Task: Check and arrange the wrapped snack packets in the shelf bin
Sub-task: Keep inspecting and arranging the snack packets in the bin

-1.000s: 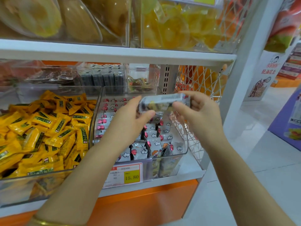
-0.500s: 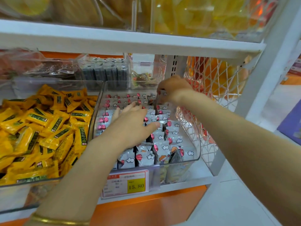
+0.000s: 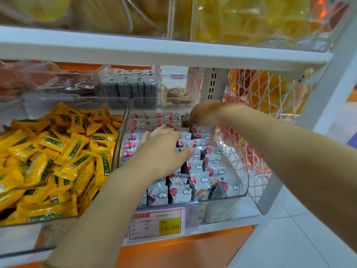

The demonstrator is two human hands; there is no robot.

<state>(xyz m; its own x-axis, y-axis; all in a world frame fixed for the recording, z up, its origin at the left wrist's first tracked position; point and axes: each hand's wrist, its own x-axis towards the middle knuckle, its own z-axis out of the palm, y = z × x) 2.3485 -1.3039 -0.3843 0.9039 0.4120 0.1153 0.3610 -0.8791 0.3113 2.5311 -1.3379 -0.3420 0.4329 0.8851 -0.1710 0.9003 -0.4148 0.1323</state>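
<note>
Shop: price tag [image 3: 156, 223], stocked shelves [image 3: 154, 53]

White shelf [image 3: 231, 225]: two clear bins side by side, yellow-packet bin [image 3: 21, 238] left, snack-packet bin [image 3: 242, 171] right.

No packet is held up between the hands any more: left hand [image 3: 160, 153] lies flat on the packets [image 3: 201, 179], right hand [image 3: 207, 113] reaches beyond it, fingers [image 3: 194, 118] curled down.

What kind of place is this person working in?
Most likely a snack shop or supermarket aisle. A clear bin of wrapped snack packets and a heap of yellow packets sit in white shelving, with a price tag reading 15.80 in front.
</note>
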